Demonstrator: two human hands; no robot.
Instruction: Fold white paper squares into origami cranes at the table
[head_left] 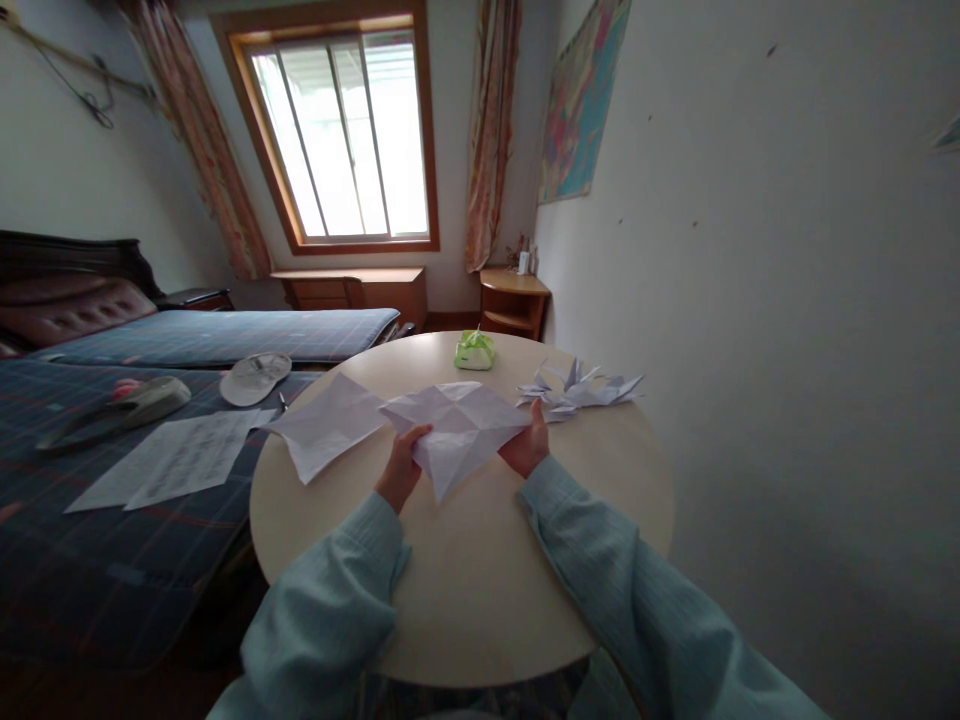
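A creased sheet of white paper (459, 425) is held up over the round table, its fold lines forming raised and sunken facets. My left hand (405, 462) pinches its lower left edge, thumb on top. At the right corner, my right hand (529, 443) grips the paper between thumb and fingers. Left of it lies another creased white sheet (330, 425), flat on the tabletop. Beyond my right hand sits a cluster of folded paper pieces (574, 388) with pointed tips. The fingers under the held sheet are partly hidden.
The cream round table (465, 580) stands close to the wall on the right. A green tissue pack (475, 350) is at its far edge. On the bed (97, 560) at left lie printed sheets (195, 460), a light cap (255, 378) and a grey object with a strap (150, 400).
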